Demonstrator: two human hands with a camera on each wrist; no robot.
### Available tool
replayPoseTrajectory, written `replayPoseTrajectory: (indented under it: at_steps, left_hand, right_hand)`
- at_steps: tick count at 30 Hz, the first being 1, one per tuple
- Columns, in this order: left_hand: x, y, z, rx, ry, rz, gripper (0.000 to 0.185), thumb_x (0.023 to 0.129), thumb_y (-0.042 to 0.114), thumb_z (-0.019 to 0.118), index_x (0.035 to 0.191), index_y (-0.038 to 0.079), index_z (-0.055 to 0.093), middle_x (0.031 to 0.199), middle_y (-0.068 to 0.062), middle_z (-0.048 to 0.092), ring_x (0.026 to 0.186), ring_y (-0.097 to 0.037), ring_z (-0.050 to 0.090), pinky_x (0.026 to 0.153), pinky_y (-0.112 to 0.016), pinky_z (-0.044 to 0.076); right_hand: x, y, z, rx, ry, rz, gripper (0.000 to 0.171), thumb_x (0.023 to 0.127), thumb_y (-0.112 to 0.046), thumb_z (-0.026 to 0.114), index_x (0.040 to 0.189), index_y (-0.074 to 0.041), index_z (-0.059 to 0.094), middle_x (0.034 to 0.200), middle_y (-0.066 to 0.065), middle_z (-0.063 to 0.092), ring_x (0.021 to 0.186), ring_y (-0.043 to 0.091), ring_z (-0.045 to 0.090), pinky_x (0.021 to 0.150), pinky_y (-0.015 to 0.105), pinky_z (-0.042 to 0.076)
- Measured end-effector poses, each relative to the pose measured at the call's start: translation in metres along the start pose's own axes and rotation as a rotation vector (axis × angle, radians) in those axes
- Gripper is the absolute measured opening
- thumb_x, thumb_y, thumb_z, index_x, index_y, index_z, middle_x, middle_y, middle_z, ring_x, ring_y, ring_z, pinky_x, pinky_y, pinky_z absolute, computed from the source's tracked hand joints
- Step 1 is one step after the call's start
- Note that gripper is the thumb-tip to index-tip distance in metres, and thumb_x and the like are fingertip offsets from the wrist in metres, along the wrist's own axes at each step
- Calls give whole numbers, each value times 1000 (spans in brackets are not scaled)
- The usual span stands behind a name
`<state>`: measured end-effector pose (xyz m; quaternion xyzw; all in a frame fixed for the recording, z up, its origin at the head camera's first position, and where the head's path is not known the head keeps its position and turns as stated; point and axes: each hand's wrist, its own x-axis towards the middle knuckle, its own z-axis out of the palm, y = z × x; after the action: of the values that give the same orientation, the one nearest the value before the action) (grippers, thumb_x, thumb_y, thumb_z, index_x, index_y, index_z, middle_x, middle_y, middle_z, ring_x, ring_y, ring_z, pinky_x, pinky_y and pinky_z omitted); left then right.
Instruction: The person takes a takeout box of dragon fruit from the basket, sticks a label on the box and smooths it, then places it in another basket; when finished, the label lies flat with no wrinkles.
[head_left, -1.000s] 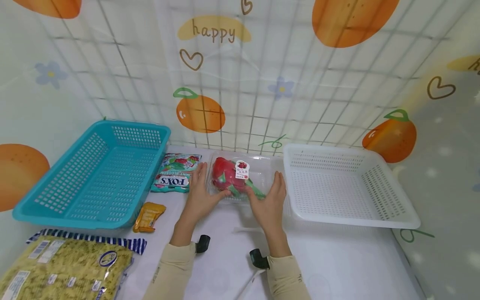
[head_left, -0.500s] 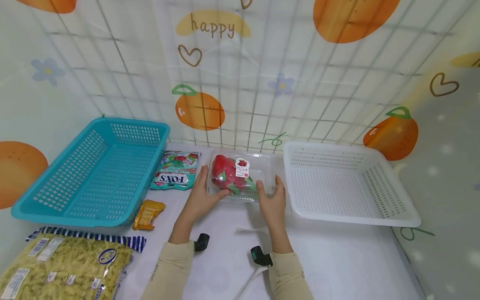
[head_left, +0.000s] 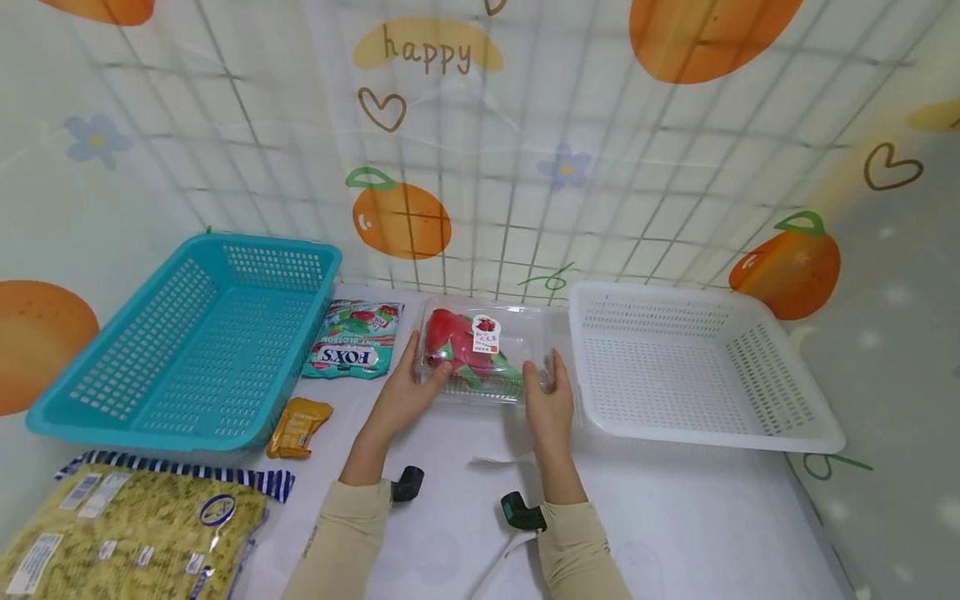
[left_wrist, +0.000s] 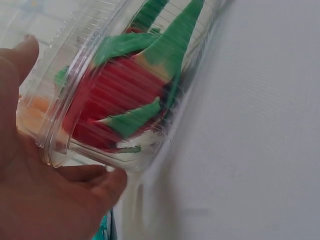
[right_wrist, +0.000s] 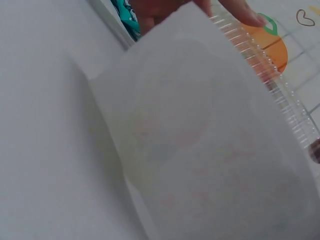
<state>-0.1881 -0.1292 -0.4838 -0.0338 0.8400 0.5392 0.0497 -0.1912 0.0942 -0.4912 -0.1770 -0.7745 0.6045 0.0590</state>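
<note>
A clear plastic box (head_left: 517, 346) holding a red and green dragon fruit (head_left: 457, 350) lies on the white table between two baskets. My left hand (head_left: 423, 371) grips its left end, thumb on the near edge and fingers along the side. My right hand (head_left: 545, 383) grips the right end the same way. In the left wrist view the box (left_wrist: 75, 120) and fruit (left_wrist: 115, 100) fill the frame beside my left hand's thumb (left_wrist: 107, 185). The right wrist view shows the blurred box (right_wrist: 210, 150) close up with a fingertip (right_wrist: 245, 14) on its rim.
A teal basket (head_left: 112, 417) stands at the left and a white basket (head_left: 795, 400) at the right, both touching nothing else. A FOX'S candy bag (head_left: 352, 342), a small orange packet (head_left: 298, 427) and a large noodle bag (head_left: 127, 533) lie left of my arms. A patterned wall rises behind.
Both hands have moved in from lying beside the box to gripping its two ends. The box has shifted slightly away from me.
</note>
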Motion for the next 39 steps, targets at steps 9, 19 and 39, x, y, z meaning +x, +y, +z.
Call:
replayPoseTrajectory:
  at_steps: [9,19,39]
  left_hand:
    - [4,-1,6,22,48,-25,87,99,63,50,166,26,8,169,-19,23,151,-51,28,109,-75,33]
    - [3,2,9,12,92,-26,81,102,55,50,166,24,11,168,-20,26,151,-49,29,112,-74,31]
    - [2,5,9,23,125,-23,74,104,54,44,166,24,14,168,-18,27,151,-50,29,108,-78,31]
  right_hand:
    - [0,2,2,37,22,8,63,100,-39,57,158,-21,40,163,7,40,155,35,29,127,52,24]
    - [-2,2,5,105,54,-8,59,101,-34,55,157,-20,42,163,5,41,155,32,30,128,48,23]
    - [-3,0,6,137,70,-49,54,105,-28,48,156,-14,42,164,10,38,156,30,26,128,48,22]
